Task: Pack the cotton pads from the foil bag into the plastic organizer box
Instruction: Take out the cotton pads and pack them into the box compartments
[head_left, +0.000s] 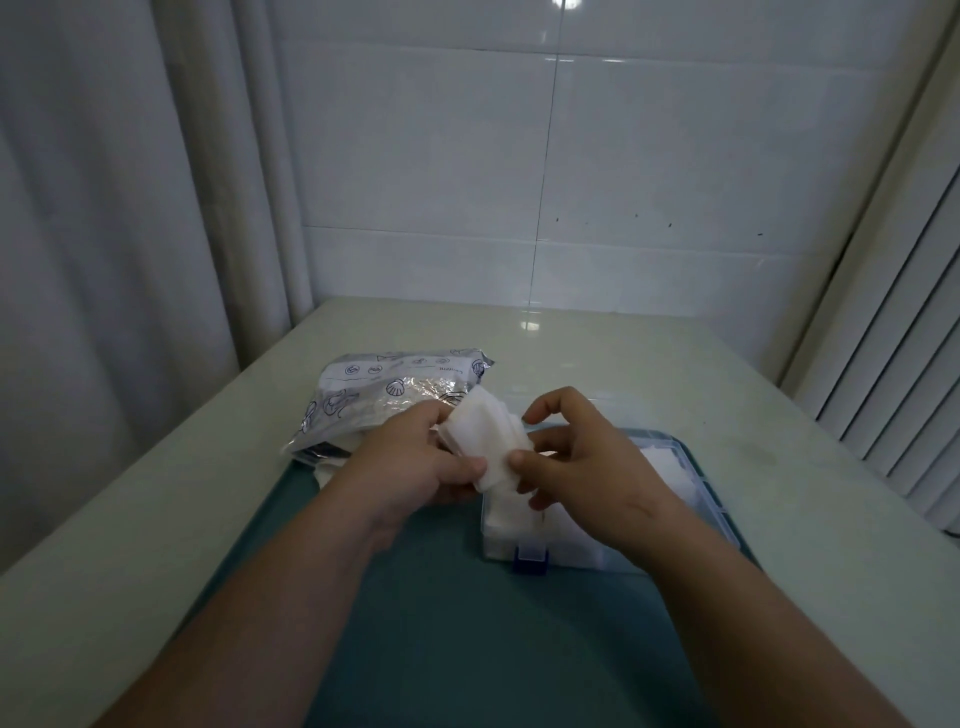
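Note:
A stack of white cotton pads (485, 434) is held just above the left end of the clear plastic organizer box (675, 470). My left hand (415, 462) grips the stack from the left, thumb on its near edge. My right hand (576, 457) pinches the stack's right end between thumb and fingers, and covers much of the box. White pads fill the box's visible compartments. The box has a blue latch (530, 562) on its near side. The silver foil bag (384, 400) with blue shell prints lies on its side behind my left hand.
The box stands on a teal mat (467, 634) on a pale tabletop (675, 364). A tiled wall stands behind the table, a curtain hangs at the left and blinds at the right.

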